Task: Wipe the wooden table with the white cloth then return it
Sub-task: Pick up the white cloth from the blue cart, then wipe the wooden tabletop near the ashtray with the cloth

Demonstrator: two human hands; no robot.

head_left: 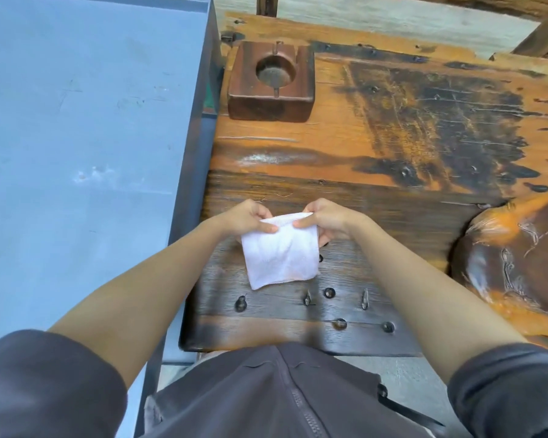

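Observation:
A small white cloth (282, 254) hangs folded in front of me, above the near part of the wooden table (408, 128). My left hand (250, 218) pinches its upper left corner between thumb and fingers. My right hand (325, 219) pinches the upper right corner, with some fingers hidden behind the cloth. The cloth's lower edge hangs loose over the table's dark planks. The table top is orange and dark brown, with black stains and metal studs.
A square wooden ashtray (271, 80) sits at the table's far left. A grey-blue table (76, 121) adjoins on the left. A carved round wooden hollow (519, 257) lies at the right. Wooden chair legs (541, 39) stand beyond.

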